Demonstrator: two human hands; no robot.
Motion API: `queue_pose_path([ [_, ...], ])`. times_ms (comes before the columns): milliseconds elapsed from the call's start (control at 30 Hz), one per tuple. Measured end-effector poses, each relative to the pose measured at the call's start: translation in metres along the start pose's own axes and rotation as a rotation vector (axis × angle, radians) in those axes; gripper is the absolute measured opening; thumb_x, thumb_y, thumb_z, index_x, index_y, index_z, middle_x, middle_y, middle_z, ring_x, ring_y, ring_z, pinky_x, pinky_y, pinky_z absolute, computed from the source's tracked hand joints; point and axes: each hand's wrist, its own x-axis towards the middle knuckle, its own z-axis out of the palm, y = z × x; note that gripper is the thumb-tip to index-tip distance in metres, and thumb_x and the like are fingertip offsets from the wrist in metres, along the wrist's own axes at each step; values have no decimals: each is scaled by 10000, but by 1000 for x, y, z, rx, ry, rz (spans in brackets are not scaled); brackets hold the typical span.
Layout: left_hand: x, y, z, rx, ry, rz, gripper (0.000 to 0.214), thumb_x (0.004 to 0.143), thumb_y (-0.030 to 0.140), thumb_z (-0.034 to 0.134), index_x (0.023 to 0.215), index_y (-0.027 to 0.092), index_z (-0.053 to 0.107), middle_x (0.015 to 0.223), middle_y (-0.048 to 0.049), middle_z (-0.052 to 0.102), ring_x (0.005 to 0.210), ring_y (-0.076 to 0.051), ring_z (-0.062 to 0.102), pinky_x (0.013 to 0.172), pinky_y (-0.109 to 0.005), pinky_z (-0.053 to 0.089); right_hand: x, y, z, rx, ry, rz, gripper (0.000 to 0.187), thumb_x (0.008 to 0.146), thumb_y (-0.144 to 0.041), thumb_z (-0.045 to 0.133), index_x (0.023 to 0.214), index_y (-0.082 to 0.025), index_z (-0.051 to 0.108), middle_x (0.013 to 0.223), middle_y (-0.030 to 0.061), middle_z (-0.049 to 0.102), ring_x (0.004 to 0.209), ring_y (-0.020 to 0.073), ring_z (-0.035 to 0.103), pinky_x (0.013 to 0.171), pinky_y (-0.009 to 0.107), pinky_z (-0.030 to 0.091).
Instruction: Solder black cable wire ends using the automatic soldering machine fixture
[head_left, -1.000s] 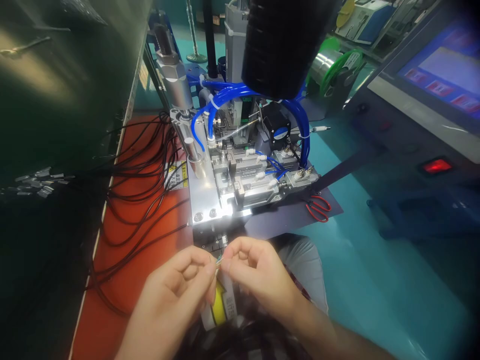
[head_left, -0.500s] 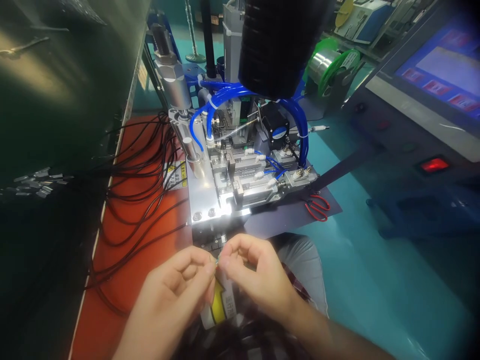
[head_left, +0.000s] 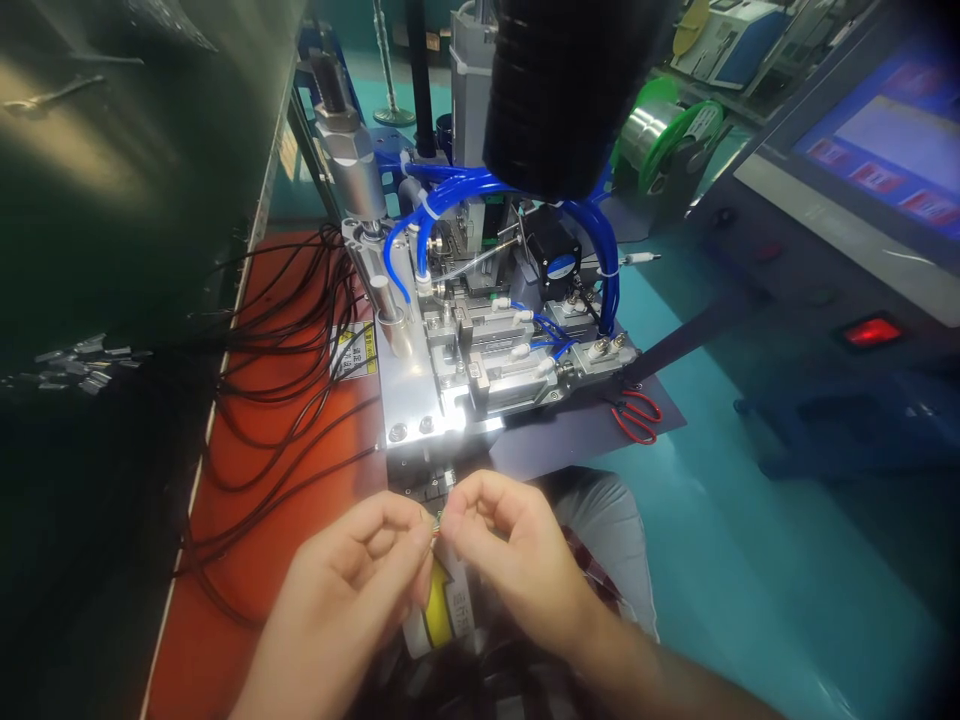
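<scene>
Both hands meet in front of a metal fixture [head_left: 480,370]. My left hand [head_left: 352,590] and my right hand [head_left: 510,560] are each closed in a pinch, fingertips touching. Between the fingertips shows a tiny metal piece [head_left: 436,522], too small to name. The hands hover just below the fixture's front edge, above a yellow-and-white label [head_left: 442,610]. Blue air hoses [head_left: 450,195] loop over the fixture, and a black ribbed duct [head_left: 562,80] hangs above it.
Black cables [head_left: 277,360] sprawl over an orange mat [head_left: 247,440] on the left. Red-handled scissors [head_left: 636,412] lie on a dark sheet to the right. A control panel with a blue screen [head_left: 877,140] and a red lit switch [head_left: 870,332] stands at right. Small metal parts [head_left: 75,362] lie at far left.
Both hands stay pinched together in nearly the same spot; the fingertips have shifted only slightly. The view has barely moved.
</scene>
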Motion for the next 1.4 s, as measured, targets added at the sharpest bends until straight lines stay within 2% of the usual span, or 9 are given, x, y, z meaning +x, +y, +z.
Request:
queue_pose_path([
  [267,0,3,-1,-83,-5,-58,446,741,614,737,742,182,625,547,56,487,466,-68,388,440,-157,297,1,3,-17,-119,-97,-23,171,898,-290,582,775,-173,599,651,-37,558,523,86,415,535,225,372],
  [567,-3,9,4,-33,49,-27,455,726,612,732,668,188,579,511,73,426,448,-59,310,410,-147,218,2,-11,-18,-572,-187,-246,220,938,-282,537,736,-211,483,651,-50,487,596,116,439,581,259,329],
  [867,-4,14,5,-27,70,-50,368,712,545,752,733,195,643,529,64,458,441,-65,340,410,-161,233,12,1,-23,-449,-229,-368,188,936,-240,529,751,-212,515,672,-41,505,608,117,455,590,248,369],
  [933,-2,12,3,100,132,52,319,742,527,729,800,218,678,581,37,542,442,-92,414,400,-187,288,15,5,-25,-412,-199,-335,188,932,-238,532,747,-210,518,675,-37,506,625,123,472,602,250,381],
  [1000,2,8,-2,309,191,291,211,809,453,688,812,242,684,673,12,616,501,-127,523,452,-212,398,19,8,-28,-378,-164,-303,192,932,-249,533,745,-207,519,683,-31,507,648,131,481,622,257,391],
  [1100,9,-2,-9,612,176,666,79,903,284,603,878,260,674,850,-6,670,725,-158,656,672,-208,498,24,14,-31,-335,-128,-259,199,931,-270,536,745,-206,508,685,-31,488,655,136,456,632,267,388],
  [1167,14,-10,-13,758,169,808,161,944,199,529,1018,265,655,949,-16,674,817,-159,674,760,-211,489,27,17,-33,-323,-112,-243,205,931,-273,537,741,-206,501,680,-35,464,647,134,430,626,271,376],
  [1267,20,-21,-17,929,193,905,272,968,142,448,1157,252,608,997,-27,641,785,-149,657,723,-226,469,31,20,-33,-307,-104,-227,209,931,-278,539,738,-207,502,678,-36,457,645,136,419,625,275,370],
  [1400,26,-27,-23,1079,152,870,369,953,87,409,1246,253,562,927,-14,585,688,-139,592,626,-241,434,37,22,-31,-287,-85,-221,205,926,-282,544,739,-205,511,672,-37,465,638,137,424,615,274,368],
])
